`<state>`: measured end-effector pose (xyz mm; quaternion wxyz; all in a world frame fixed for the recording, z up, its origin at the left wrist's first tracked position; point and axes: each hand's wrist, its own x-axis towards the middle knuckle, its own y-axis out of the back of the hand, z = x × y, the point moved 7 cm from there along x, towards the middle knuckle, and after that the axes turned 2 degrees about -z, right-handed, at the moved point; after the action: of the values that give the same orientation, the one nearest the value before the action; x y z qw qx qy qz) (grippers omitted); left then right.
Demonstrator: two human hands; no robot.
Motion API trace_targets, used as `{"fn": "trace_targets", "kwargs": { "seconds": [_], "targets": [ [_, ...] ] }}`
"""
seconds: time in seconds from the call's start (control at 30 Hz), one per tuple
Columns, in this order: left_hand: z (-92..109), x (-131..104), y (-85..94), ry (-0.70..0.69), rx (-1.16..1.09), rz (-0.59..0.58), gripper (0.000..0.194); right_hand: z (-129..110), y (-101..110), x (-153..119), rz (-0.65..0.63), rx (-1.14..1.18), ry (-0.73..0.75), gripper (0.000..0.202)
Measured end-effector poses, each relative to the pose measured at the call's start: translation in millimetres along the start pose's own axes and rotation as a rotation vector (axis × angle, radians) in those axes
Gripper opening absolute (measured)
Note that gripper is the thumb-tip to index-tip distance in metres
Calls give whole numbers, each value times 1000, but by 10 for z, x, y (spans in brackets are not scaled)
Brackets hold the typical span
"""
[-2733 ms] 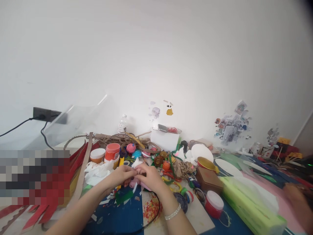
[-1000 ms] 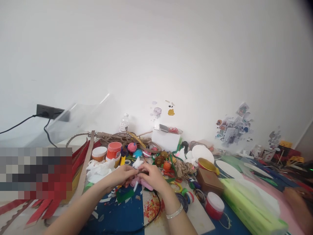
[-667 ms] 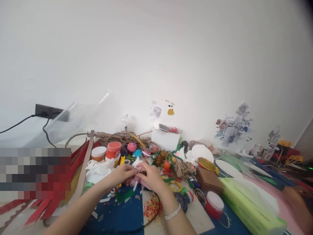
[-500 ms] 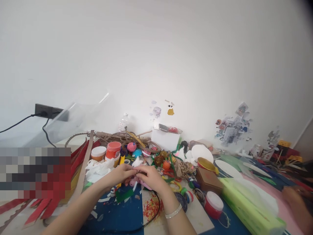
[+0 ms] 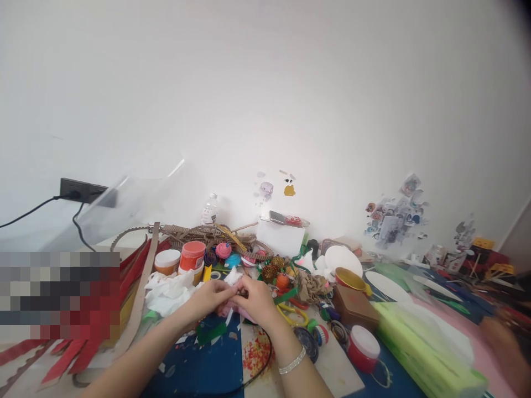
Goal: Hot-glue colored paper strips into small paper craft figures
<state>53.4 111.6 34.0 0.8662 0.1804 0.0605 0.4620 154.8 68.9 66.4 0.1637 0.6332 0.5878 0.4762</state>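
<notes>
My left hand (image 5: pixel 213 296) and my right hand (image 5: pixel 254 297) meet at the fingertips above the middle of the table. Both are closed in a pinch; whatever sits between the fingers is too small and covered to make out. Right below them lies a pink thing (image 5: pixel 245 314), mostly hidden by my hands. A black cord (image 5: pixel 270 349) curves out beside my right wrist, which wears a sparkling bracelet. White crumpled tissue (image 5: pixel 170 292) lies left of my left hand, and a green scrap (image 5: pixel 211 333) rests beneath it.
Several paint jars, including a red-orange one (image 5: pixel 193 255), stand back left. Coiled paper balls (image 5: pixel 223 250), a brown box (image 5: pixel 355 305), a red jar with white lid (image 5: pixel 364 348) and a green tissue pack (image 5: pixel 427 351) surround my hands. Another person's blurred arm (image 5: pixel 504 351) is at far right.
My hands stay together, with the fingers of my right hand slightly raised and curled more tightly. A green strip now shows beside my right wrist. Otherwise the table looks much the same.
</notes>
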Motion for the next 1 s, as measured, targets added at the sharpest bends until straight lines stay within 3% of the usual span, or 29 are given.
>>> {"fn": "trace_targets", "kwargs": {
  "seconds": [0.2, 0.4, 0.67, 0.8, 1.0],
  "targets": [
    [128, -87, 19, 8, -49, -36, 49, 5, -15, -9, -62, 77, 61, 6],
    [129, -86, 0, -37, -159, -92, 47, -45, 28, -23, -101, 137, 110, 26],
    [46, -42, -54, -8, -86, -49, 47, -30, 17, -38, 3, 45, 46, 5],
    [42, -32, -64, -26, -59, -81, 50, -32, 3, -28, 23, 17, 32, 7],
    [112, -97, 17, -39, -100, -132, 51, -31, -31, -43, -65, 230, 71, 18]
  ]
}}
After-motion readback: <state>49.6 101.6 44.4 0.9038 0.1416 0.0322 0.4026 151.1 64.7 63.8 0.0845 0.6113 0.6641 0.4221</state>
